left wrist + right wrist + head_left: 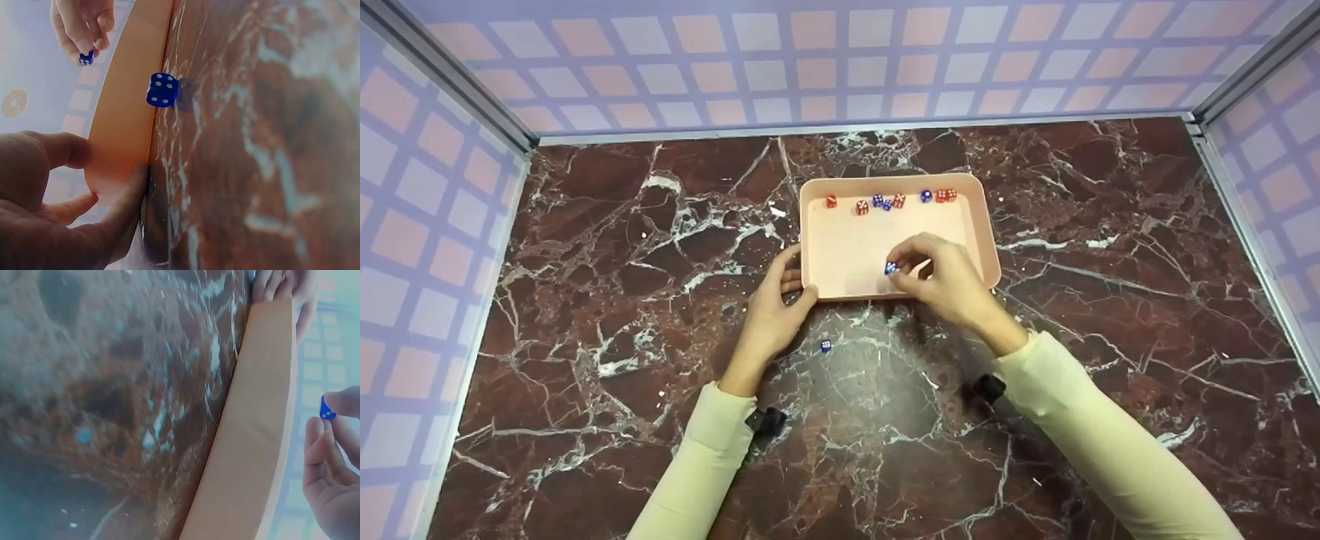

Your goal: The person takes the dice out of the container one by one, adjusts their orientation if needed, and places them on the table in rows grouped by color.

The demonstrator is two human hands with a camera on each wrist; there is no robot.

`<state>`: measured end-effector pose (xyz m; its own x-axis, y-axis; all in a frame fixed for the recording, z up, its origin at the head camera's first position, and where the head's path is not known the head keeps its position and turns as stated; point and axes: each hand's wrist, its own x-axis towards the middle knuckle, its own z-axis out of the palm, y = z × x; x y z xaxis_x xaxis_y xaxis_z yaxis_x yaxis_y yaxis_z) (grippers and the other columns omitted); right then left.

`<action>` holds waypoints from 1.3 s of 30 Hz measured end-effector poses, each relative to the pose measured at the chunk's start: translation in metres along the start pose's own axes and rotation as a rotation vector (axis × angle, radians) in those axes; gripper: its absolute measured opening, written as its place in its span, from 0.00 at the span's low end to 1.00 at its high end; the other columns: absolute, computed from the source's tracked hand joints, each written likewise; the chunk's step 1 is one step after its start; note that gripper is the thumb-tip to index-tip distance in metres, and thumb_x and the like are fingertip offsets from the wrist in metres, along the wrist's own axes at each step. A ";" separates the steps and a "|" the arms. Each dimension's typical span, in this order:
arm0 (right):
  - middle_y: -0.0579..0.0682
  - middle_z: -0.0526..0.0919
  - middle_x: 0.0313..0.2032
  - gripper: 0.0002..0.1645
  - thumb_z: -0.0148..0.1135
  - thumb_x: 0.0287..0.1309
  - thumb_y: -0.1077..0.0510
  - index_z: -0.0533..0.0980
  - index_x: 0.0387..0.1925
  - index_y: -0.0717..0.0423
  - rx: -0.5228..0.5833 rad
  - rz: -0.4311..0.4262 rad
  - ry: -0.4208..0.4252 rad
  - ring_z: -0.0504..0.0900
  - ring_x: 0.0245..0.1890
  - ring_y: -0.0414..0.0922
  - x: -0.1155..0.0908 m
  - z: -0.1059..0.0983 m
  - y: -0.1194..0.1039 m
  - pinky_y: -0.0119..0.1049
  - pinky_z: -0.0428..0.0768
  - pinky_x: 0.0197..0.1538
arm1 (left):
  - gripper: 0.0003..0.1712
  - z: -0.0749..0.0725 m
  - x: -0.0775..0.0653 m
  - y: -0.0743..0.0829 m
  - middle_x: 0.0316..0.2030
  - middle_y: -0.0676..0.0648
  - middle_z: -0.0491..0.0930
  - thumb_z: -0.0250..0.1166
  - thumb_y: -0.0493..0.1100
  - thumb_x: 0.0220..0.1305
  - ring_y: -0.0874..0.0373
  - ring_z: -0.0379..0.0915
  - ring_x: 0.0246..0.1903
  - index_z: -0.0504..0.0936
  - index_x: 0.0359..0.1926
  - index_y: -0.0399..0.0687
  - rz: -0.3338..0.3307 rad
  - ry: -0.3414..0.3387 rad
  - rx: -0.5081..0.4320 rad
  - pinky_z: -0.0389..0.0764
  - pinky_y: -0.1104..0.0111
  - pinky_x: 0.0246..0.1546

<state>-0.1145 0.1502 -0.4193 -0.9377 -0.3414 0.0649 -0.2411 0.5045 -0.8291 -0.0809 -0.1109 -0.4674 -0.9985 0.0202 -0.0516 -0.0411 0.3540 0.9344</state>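
Note:
A shallow, peach-coloured tray [840, 259] lies on the table. My left hand [777, 307] grips its near left corner, thumb at the front and fingers along the left side. Over the front part of the tray, my right hand [945, 281] pinches a blue die [891, 268] between thumb and fingertips; the right wrist view shows this die [327, 408] held higher than the tray's rim. Another blue die [826, 346] with white pips sits on the table in front of the tray, close to my left hand. It looks large in the left wrist view, the blue die [162, 90] showing several pips.
Along the tray's back wall lie several red and blue dice, among them a red die [831, 201] at the left and a blue die [926, 196] towards the right. Dark red marbled tabletop [607, 450] surrounds the tray. Checked panels [825, 67] stand at the back and sides.

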 end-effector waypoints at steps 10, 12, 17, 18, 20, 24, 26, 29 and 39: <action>0.54 0.87 0.42 0.11 0.71 0.60 0.69 0.85 0.45 0.63 -0.035 -0.092 -0.047 0.87 0.41 0.48 -0.019 0.006 -0.011 0.41 0.89 0.45 | 0.39 0.000 0.002 0.000 0.58 0.33 0.82 0.66 0.36 0.69 0.40 0.81 0.57 0.66 0.79 0.47 -0.008 -0.005 -0.002 0.76 0.49 0.66; 0.55 0.87 0.43 0.11 0.71 0.60 0.70 0.85 0.46 0.63 -0.030 -0.101 -0.062 0.87 0.41 0.49 -0.022 0.009 -0.012 0.41 0.89 0.45 | 0.39 0.000 0.002 0.000 0.57 0.33 0.82 0.66 0.36 0.69 0.40 0.81 0.57 0.66 0.79 0.47 -0.008 -0.006 -0.004 0.76 0.49 0.66; 0.56 0.87 0.42 0.12 0.71 0.60 0.70 0.84 0.46 0.65 -0.049 -0.152 -0.113 0.87 0.39 0.49 -0.024 0.020 -0.014 0.40 0.89 0.44 | 0.40 -0.004 0.000 0.001 0.58 0.33 0.82 0.65 0.37 0.70 0.39 0.81 0.57 0.64 0.80 0.49 -0.015 -0.008 -0.005 0.77 0.48 0.65; 0.56 0.86 0.42 0.12 0.71 0.60 0.71 0.84 0.46 0.65 -0.053 -0.158 -0.126 0.86 0.38 0.49 -0.024 0.023 -0.015 0.40 0.89 0.44 | 0.40 -0.005 -0.001 0.001 0.58 0.33 0.82 0.65 0.37 0.70 0.39 0.80 0.58 0.64 0.80 0.49 -0.019 -0.008 -0.004 0.77 0.48 0.65; 0.56 0.86 0.41 0.12 0.71 0.59 0.71 0.84 0.46 0.66 -0.058 -0.165 -0.154 0.86 0.38 0.48 -0.025 0.026 -0.016 0.41 0.89 0.44 | 0.40 -0.006 -0.001 0.001 0.58 0.33 0.82 0.66 0.38 0.70 0.40 0.80 0.58 0.64 0.80 0.50 -0.026 -0.004 0.002 0.77 0.49 0.65; 0.55 0.86 0.41 0.12 0.72 0.59 0.70 0.84 0.46 0.65 -0.080 -0.137 -0.219 0.85 0.38 0.47 -0.030 0.035 -0.014 0.37 0.89 0.44 | 0.40 -0.004 0.000 0.000 0.57 0.33 0.82 0.66 0.37 0.69 0.40 0.81 0.57 0.65 0.80 0.47 -0.013 -0.006 0.008 0.78 0.50 0.65; 0.55 0.87 0.41 0.12 0.72 0.59 0.70 0.85 0.46 0.64 -0.100 -0.130 -0.245 0.86 0.38 0.46 -0.033 0.041 -0.012 0.33 0.88 0.43 | 0.39 -0.003 0.001 0.000 0.57 0.33 0.82 0.66 0.37 0.69 0.40 0.81 0.56 0.65 0.79 0.47 -0.009 -0.009 0.011 0.78 0.51 0.64; 0.54 0.87 0.41 0.11 0.72 0.60 0.69 0.85 0.45 0.63 -0.147 -0.152 -0.258 0.86 0.38 0.46 -0.036 0.051 -0.008 0.31 0.87 0.42 | 0.40 -0.002 0.001 -0.001 0.57 0.34 0.82 0.66 0.37 0.69 0.41 0.81 0.56 0.65 0.79 0.47 -0.015 -0.008 0.023 0.78 0.51 0.64; 0.55 0.85 0.39 0.11 0.72 0.57 0.70 0.85 0.42 0.63 -0.181 -0.212 -0.237 0.87 0.36 0.49 -0.038 0.067 0.002 0.35 0.88 0.42 | 0.39 0.000 0.001 -0.001 0.56 0.33 0.83 0.65 0.35 0.69 0.40 0.81 0.56 0.66 0.79 0.44 0.008 -0.001 0.018 0.78 0.50 0.64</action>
<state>-0.0623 0.1110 -0.4608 -0.7831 -0.6171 0.0768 -0.4842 0.5276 -0.6980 -0.0814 -0.1110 -0.4680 -0.9987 0.0243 -0.0450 -0.0327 0.3706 0.9282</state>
